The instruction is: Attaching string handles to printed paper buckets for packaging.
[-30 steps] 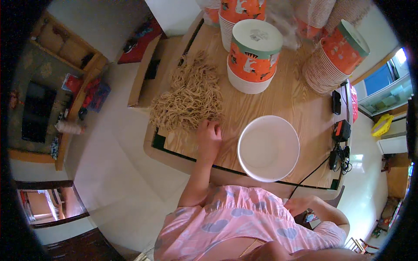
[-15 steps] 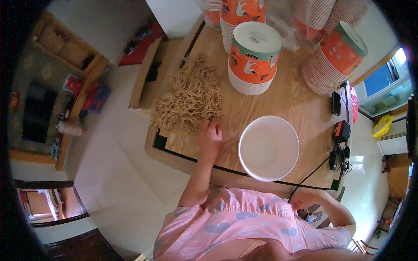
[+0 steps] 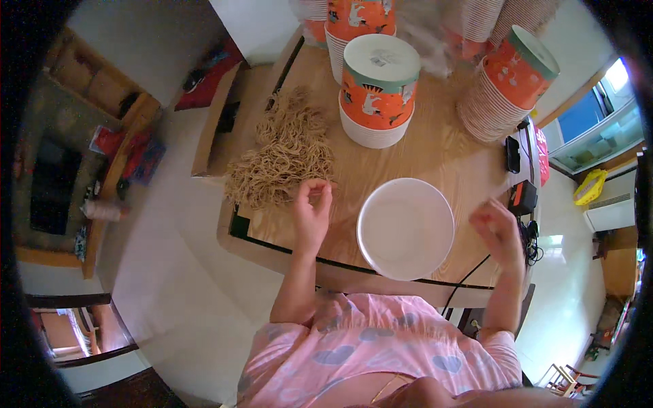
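A loose heap of thin tan cords [image 3: 282, 153] lies on the left of the wooden table. At its near edge is my left hand [image 3: 311, 221], thumb and forefinger pinched together in a ring. Whether a strand sits between those fingertips is too small to tell. A white round paper bucket [image 3: 406, 231] stands upright between my hands, its mouth facing up and its inside bare. To the right of it, apart from its rim, my right hand [image 3: 498, 231] is raised over the table; motion smears its fingers.
Upside-down stacks of orange-and-green paper buckets stand behind, one stack [image 3: 378, 92] at the centre and another [image 3: 510, 85] at the right. Along the right edge lie a black-and-orange device [image 3: 522, 198] and black cables [image 3: 532, 248]. A cardboard box [image 3: 218, 129] is beyond the left edge.
My right hand has risen from beside my body to over the table's right side. My left hand has turned and its fingers now form a pinch by the cords. The view has shifted slightly.
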Motion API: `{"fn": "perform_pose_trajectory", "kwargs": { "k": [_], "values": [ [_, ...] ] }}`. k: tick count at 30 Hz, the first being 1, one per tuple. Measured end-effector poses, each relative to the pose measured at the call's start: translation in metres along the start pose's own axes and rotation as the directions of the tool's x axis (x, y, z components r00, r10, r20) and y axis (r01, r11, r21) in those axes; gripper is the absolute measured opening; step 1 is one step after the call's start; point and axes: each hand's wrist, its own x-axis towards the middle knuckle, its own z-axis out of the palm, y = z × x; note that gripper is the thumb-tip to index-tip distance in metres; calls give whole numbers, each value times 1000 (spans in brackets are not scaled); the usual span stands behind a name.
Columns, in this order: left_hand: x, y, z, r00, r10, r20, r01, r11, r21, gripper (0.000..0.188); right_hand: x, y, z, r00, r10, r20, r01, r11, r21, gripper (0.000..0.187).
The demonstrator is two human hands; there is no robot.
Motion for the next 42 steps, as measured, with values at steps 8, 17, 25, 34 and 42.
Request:
{"fn": "perform_pose_trajectory", "kwargs": {
  "k": [8, 17, 25, 34, 42],
  "values": [
    [23, 83, -17, 996, 69, 51, -52, 960, -276, 7, 52, -17, 54, 996, 75, 53, -73, 996, -43, 14],
    [112, 142, -40, 958, 269, -102, -284, 941, -186, 11, -2, -25, 60, 957, 238, -164, -243, 970, -14, 12],
    [216, 184, -100, 908, 410, -86, -417, 872, -257, 22, -16, -31, 78, 956, 252, -152, -231, 963, 141, 11],
    [197, 280, -93, 804, 511, -303, -551, 833, -57, 16, -18, -32, 75, 968, 223, -112, -215, 974, 77, 9],
    [200, 275, -87, 912, 405, -64, -399, 913, 87, 9, -26, -25, 75, 979, 190, -71, -185, 980, 68, 9]
  ]
}}
